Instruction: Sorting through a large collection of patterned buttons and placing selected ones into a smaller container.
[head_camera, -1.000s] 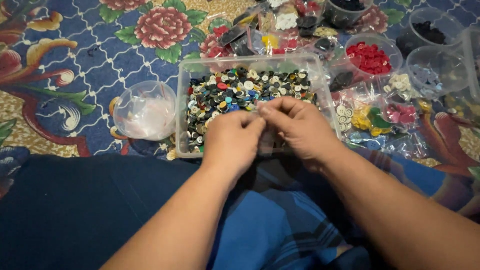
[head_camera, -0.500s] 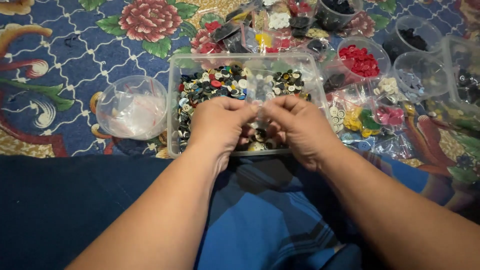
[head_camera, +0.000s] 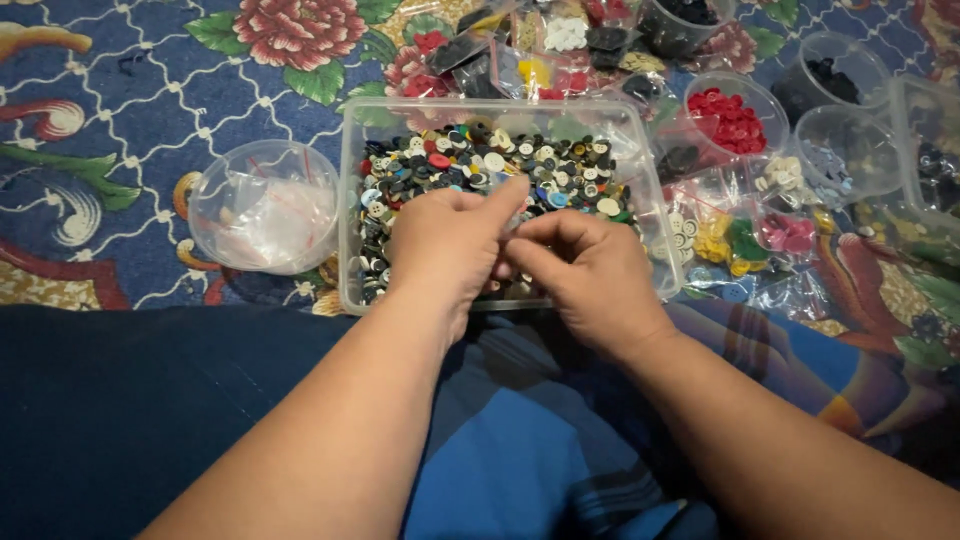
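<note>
Both forearms are bare from the elbow down, with no sleeves, watch, bracelet or rings in view on the left hand (head_camera: 445, 245) or the right hand (head_camera: 590, 275). The lap is covered by a blue cloth garment (head_camera: 500, 440) with darker bands, and a striped section in orange and red lies toward the right side.

Clear glossy plastic tub (head_camera: 350, 200); buttons (head_camera: 470, 160) probably plastic; woven carpet (head_camera: 150, 90).

Whatever the left hand (head_camera: 445, 245) and right hand (head_camera: 590, 275) pinch between them is hidden by fingers.
</note>
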